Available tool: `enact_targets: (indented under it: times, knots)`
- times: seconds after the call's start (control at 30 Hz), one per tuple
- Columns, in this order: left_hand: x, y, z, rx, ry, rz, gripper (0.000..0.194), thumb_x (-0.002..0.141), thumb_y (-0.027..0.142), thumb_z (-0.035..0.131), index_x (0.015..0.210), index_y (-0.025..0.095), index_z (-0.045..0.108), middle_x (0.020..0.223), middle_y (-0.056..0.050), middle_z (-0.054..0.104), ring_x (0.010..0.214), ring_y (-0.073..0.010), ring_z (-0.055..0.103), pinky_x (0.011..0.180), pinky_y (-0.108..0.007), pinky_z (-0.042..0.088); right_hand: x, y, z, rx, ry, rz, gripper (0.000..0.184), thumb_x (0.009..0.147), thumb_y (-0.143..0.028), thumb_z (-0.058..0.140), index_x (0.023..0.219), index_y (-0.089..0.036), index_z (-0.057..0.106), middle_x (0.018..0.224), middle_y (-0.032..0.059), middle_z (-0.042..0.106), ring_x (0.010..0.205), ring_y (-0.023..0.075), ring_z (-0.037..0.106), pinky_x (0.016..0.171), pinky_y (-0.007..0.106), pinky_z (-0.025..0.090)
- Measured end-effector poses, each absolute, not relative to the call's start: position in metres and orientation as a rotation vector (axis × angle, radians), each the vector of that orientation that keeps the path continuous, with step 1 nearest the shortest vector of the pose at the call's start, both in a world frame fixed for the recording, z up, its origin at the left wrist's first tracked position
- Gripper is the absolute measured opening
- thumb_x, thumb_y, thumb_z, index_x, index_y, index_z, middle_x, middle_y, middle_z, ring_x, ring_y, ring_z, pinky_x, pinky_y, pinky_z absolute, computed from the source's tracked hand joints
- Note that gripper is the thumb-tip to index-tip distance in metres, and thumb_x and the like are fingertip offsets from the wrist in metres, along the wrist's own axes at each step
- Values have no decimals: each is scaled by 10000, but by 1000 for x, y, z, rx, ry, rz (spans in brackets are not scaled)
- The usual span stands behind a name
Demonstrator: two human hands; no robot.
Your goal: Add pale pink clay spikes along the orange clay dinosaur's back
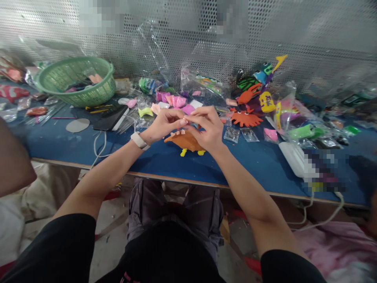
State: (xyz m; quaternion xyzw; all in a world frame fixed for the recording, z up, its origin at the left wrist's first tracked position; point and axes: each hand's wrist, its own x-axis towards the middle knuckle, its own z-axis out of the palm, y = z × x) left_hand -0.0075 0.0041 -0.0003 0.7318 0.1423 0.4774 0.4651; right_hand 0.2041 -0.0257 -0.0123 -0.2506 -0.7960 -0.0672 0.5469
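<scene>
2 hands above 1 orange-brown figure, centre of the frame

the orange-brown figure [185, 142] lies on the blue table [165, 168] at the centre of the frame, directly below the joined fingertips in the picture. its long axis runs left to right, with the pointed end at left; the right hand [208, 127] is nearer, overlapping the figure's upper right part, while the left hand [166, 125] lies above its left end.

both hands are narrow, fingertips meeting, apparently pinching 1 small pale pink piece [184, 119], mostly hidden.

counts: 2 yellow feet [183, 152] show along the figure's lower edge; at least 3 pale pink bits [178, 133] line its upper edge, the rest covered by fingers. right of centre are 1 orange crab [246, 118] and, below it, 2 small clear packets [231, 134]. at upper left is 1 green basket [97, 95]; below it, 1 grey disc [77, 125] and 1 dark phone [108, 119].
</scene>
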Motion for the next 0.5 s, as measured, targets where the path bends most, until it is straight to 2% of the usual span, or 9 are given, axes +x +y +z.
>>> enact_targets:
  times: [0.2, 0.37, 0.5]
  knots:
    - [-7, 4, -1, 1753, 369, 1226, 375, 894, 574, 910, 947, 205, 873, 794, -25, 770, 616, -77, 649, 572, -204, 530, 202, -26, -11, -491, -1846, -170, 301, 1062, -302, 747, 1339, -419, 760, 1189, 33, 727, 944, 197, 728, 688, 353, 645]
    - [-9, 6, -2, 1756, 355, 1252, 316, 904, 527, 917, 921, 214, 883, 758, -17, 739, 610, -63, 604, 560, -192, 487, 202, -26, -11, -560, -1874, -151, 248, 1077, -321, 722, 1307, -401, 768, 1192, 34, 732, 965, 205, 740, 730, 375, 666]
    - [-10, 5, -1, 1788, 387, 1235, 338, 944, 543, 875, 906, 207, 878, 720, -14, 710, 588, -62, 588, 544, -192, 469, 201, -26, -10, -529, -1857, -205, 241, 1067, -331, 747, 1304, -375, 760, 1178, 32, 736, 987, 205, 750, 722, 349, 664]
